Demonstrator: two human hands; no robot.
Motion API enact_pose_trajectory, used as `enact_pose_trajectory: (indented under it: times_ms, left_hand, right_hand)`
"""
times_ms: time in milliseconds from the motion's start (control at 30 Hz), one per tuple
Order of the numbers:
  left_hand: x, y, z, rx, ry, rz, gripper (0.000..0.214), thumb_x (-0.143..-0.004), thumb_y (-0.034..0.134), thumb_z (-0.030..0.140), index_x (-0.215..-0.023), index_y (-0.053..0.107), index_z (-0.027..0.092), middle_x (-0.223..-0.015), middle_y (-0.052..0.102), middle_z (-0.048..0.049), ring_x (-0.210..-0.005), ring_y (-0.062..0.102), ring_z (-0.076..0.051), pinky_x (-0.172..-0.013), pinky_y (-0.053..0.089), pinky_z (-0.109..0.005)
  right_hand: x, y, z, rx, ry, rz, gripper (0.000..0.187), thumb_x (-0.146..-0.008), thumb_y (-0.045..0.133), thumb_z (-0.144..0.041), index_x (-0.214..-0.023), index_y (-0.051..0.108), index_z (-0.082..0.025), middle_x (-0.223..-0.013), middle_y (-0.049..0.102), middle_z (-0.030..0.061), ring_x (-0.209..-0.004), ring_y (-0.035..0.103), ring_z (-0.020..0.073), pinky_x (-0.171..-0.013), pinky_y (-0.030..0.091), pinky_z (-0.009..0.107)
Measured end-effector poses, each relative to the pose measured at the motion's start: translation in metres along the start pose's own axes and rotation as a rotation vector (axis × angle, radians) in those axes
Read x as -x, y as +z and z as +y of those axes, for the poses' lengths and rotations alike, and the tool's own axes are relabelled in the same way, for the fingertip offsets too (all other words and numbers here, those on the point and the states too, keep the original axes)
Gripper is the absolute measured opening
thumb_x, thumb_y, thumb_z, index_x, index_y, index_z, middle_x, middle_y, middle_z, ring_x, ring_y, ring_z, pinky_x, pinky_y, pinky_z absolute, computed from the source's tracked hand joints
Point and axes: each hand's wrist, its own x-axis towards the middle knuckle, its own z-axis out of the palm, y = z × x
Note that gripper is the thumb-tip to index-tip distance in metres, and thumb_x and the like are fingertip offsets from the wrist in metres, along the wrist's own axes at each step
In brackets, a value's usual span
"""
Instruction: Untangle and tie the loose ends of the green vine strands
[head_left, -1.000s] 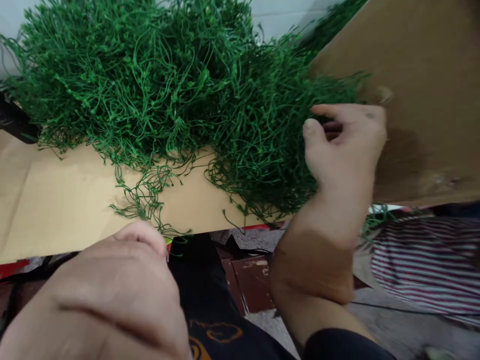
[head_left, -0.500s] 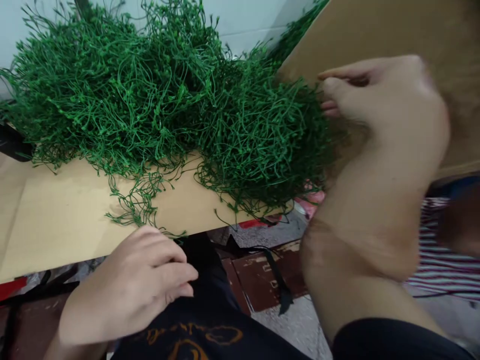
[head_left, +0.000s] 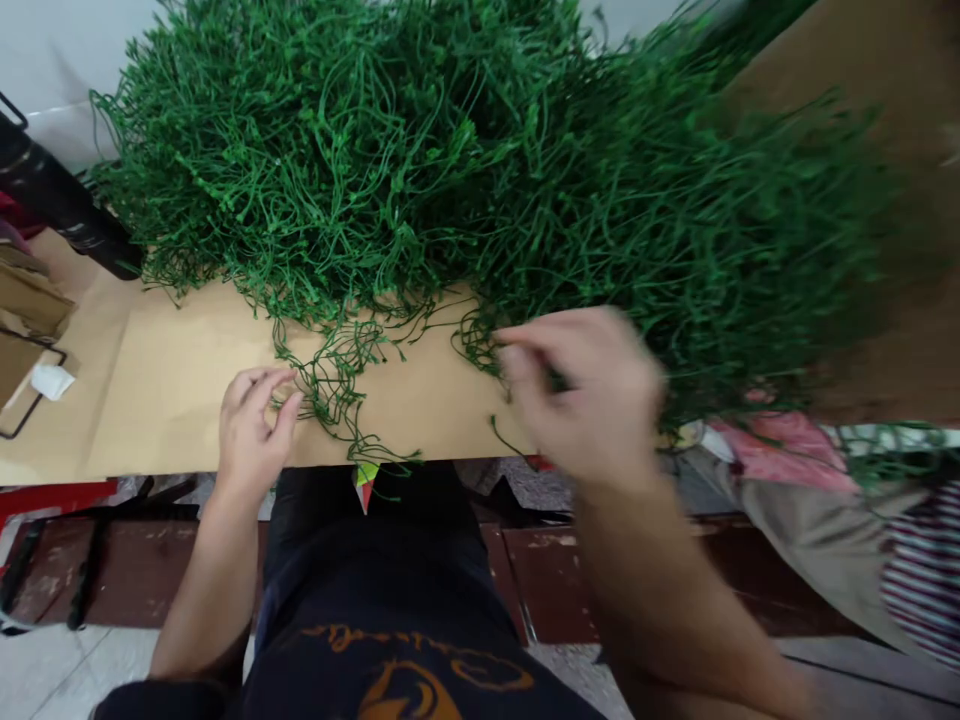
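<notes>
A big heap of thin green artificial plant stems [head_left: 360, 170], with small buds at their tips, lies along the back of the cardboard sheet [head_left: 172, 380]. In front of it is a smaller loose bunch of the same stems [head_left: 330, 375]. My left hand [head_left: 259, 415] is beside that bunch's left side, thumb and fingers curved with a gap between them. My right hand [head_left: 585, 385] is over the front of the heap, right of the bunch. Its fingers are curled, thumb and forefinger tips near each other; motion blur hides whether anything is between them.
A black pole [head_left: 67, 200] leans at the left. At the right stands a brown cardboard panel [head_left: 877, 330]. A pink bag [head_left: 787, 450] lies below the heap, near a person in a striped garment [head_left: 930, 570]. Under the sheet's edge runs a dark red bench [head_left: 150, 560].
My right hand has come left and down from the heap's right end. My left hand has moved up to the small bunch. The view has shifted left.
</notes>
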Motion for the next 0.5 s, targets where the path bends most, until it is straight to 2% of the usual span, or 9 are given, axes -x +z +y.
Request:
enact_pose_trajectory:
  times_ms: [33,100,200,333,500]
  left_hand:
    - [-0.006,0.008,-0.004,-0.039,-0.013,0.016,0.030,-0.081,0.055,0.033,-0.107,0.061,0.019,-0.101,0.057,-0.0082,-0.099,0.056,-0.021,-0.091,0.045,-0.037]
    - [-0.016,0.023,-0.007,-0.096,-0.011,0.036,0.040,-0.079,0.057,0.040,-0.112,0.058,0.018,-0.107,0.055,-0.0101,-0.105,0.053,-0.023,-0.095,0.042,-0.041]
    - [-0.026,0.039,-0.005,-0.132,0.018,0.014,0.039,-0.078,0.058,0.040,-0.111,0.059,0.019,-0.113,0.053,-0.0114,-0.109,0.050,-0.026,-0.096,0.040,-0.044]
    - [-0.029,0.048,-0.001,-0.116,-0.010,-0.017,0.018,-0.078,0.058,0.030,-0.091,0.062,0.018,-0.106,0.057,-0.0107,-0.105,0.051,-0.026,-0.092,0.041,-0.043]
    - [-0.031,0.051,-0.007,0.058,-0.044,0.024,0.011,-0.078,0.057,0.028,-0.082,0.057,0.017,-0.090,0.062,-0.0070,-0.091,0.057,-0.021,-0.084,0.044,-0.039]
  right_hand:
    - [0.000,0.023,-0.017,-0.071,-0.073,-0.029,0.019,-0.085,0.050,-0.024,-0.096,0.064,-0.016,-0.087,0.060,0.0099,-0.084,0.057,0.0195,-0.070,0.050,0.035]
    - [-0.004,0.061,-0.039,-0.126,-0.104,-0.074,0.019,-0.083,0.051,-0.024,-0.095,0.063,-0.014,-0.088,0.059,0.0103,-0.083,0.056,0.0191,-0.072,0.051,0.035]
    - [-0.015,0.094,-0.045,-0.092,-0.033,-0.155,0.025,-0.082,0.054,-0.026,-0.100,0.061,-0.010,-0.095,0.058,0.0137,-0.091,0.054,0.0228,-0.080,0.048,0.039]
    - [-0.021,0.109,-0.038,-0.061,0.059,-0.324,0.017,-0.079,0.058,-0.023,-0.089,0.065,-0.011,-0.089,0.059,0.0123,-0.087,0.052,0.0235,-0.082,0.046,0.038]
    - [-0.015,0.113,-0.034,-0.079,0.093,-0.332,0.010,-0.078,0.057,-0.019,-0.078,0.065,-0.014,-0.082,0.060,0.0102,-0.087,0.050,0.0237,-0.079,0.043,0.037]
